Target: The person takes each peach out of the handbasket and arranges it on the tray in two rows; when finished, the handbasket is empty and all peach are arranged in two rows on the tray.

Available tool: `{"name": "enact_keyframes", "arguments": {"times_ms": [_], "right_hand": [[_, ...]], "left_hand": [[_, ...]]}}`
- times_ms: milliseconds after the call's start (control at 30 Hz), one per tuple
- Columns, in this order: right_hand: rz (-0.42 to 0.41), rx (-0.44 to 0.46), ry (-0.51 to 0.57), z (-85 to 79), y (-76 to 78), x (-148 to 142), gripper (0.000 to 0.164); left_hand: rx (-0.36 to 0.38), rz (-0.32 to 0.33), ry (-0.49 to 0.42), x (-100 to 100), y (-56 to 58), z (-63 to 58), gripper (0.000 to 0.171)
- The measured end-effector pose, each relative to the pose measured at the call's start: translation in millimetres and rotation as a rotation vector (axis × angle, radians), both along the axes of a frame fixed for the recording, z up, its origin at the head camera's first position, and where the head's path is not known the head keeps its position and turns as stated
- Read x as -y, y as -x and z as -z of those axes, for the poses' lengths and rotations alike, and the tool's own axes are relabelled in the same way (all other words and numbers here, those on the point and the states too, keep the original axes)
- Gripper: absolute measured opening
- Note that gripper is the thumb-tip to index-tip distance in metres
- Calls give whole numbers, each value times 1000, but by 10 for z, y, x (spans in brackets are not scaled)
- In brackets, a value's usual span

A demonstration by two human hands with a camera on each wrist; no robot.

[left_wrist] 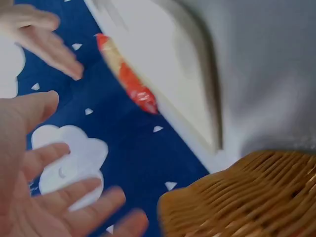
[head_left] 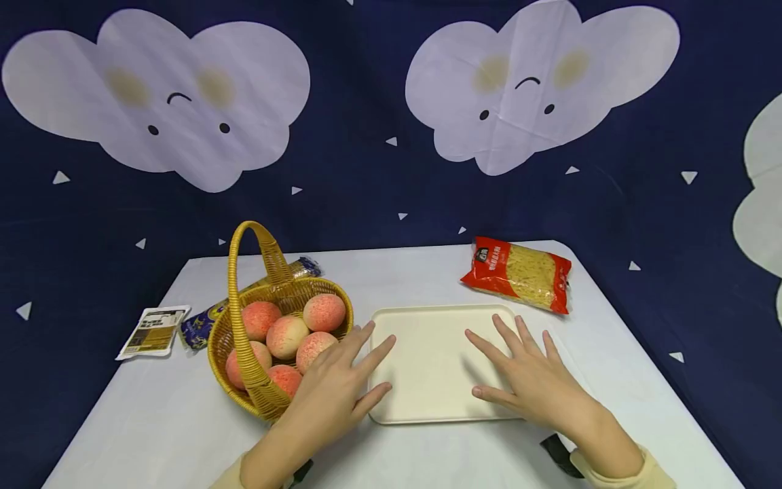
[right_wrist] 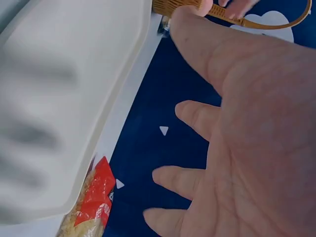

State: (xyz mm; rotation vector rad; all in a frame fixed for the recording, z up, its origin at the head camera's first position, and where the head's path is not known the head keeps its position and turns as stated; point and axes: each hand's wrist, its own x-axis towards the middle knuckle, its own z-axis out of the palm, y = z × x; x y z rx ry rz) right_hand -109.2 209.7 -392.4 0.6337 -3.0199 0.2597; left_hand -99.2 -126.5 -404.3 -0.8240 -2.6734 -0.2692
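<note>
On a white table (head_left: 153,421) before a navy, cloud-printed cloth backdrop (head_left: 360,102), a cream rectangular tray (head_left: 434,363) lies below the spread left hand (head_left: 332,390) and spread right hand (head_left: 533,380), a yellow wicker basket (head_left: 264,394) beside the left.

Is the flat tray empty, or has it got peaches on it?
Empty: the tray shows only a bare, cream-coloured surface, while the peaches sit inside the basket.

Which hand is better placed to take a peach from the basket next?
Probably the left hand: it holds nothing, its fingers are spread, and it's next to the basket with the peaches. The right hand is free too, but it's at the opposite end of the tray.
</note>
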Motion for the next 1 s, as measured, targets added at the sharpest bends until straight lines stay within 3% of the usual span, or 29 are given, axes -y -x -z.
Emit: {"name": "enact_keyframes", "arguments": {"times_ms": [133, 267, 433, 567, 667, 767, 867, 1000], "right_hand": [[-52, 51, 61, -53, 30, 17, 80], [-135, 47, 103, -119, 94, 41, 77], [-220, 29, 145, -159, 213, 126, 73], [-253, 55, 187, -157, 318, 243, 70], [-285, 81, 229, -146, 421, 363, 67], [-318, 122, 285, -138, 537, 511, 65], [-349, 179, 361, -140, 656, 667, 64], [-368, 289, 483, -128, 842, 888, 66]], "left_hand": [[-48, 140, -64, 108, -111, -218, 64], [-113, 243, -202, 286, -255, -465, 50], [-269, 304, -456, 562, -386, -710, 37], [-364, 305, -650, 828, -440, -792, 33], [-375, 215, -756, 1064, -481, -765, 30], [-352, 25, -790, 1291, -509, -666, 32], [-312, -162, -785, 1474, -490, -513, 49], [-240, -335, -803, 1645, -395, -300, 61]]}}
